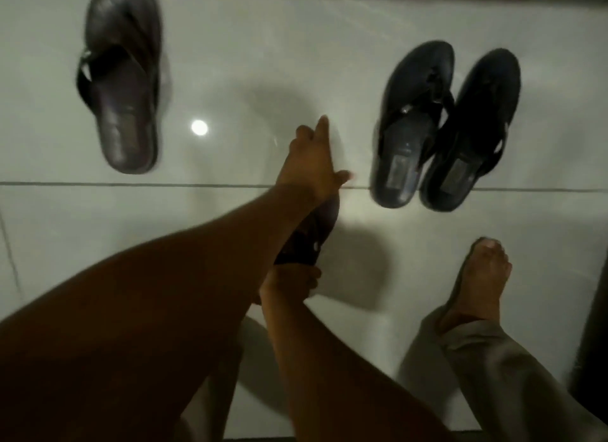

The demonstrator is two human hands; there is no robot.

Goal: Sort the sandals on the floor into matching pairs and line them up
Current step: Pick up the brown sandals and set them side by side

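- Between the two arms, low over the floor, a dark sandal is in the air; only part of it shows, because the forearms cover the rest.
- The right hand is closed on its near end from below, and I judge this hand carries the weight.
- The left hand lies over the far end, thumb out to the side and one finger pointing forward; whether it grips the sandal or only steadies it, I cannot tell.
- To the right, near this hand, a black pair stands side by side and touching, heels on the tile joint. This pair looks already sorted, and the joint seems to serve as the line.
- Far to the left, a brown sandal lies alone, its heel just short of the same joint. The held sandal is probably its partner, but its colour is too dark to confirm.
- At the lower right a bare foot with a grey trouser leg stands well apart from the sandals.
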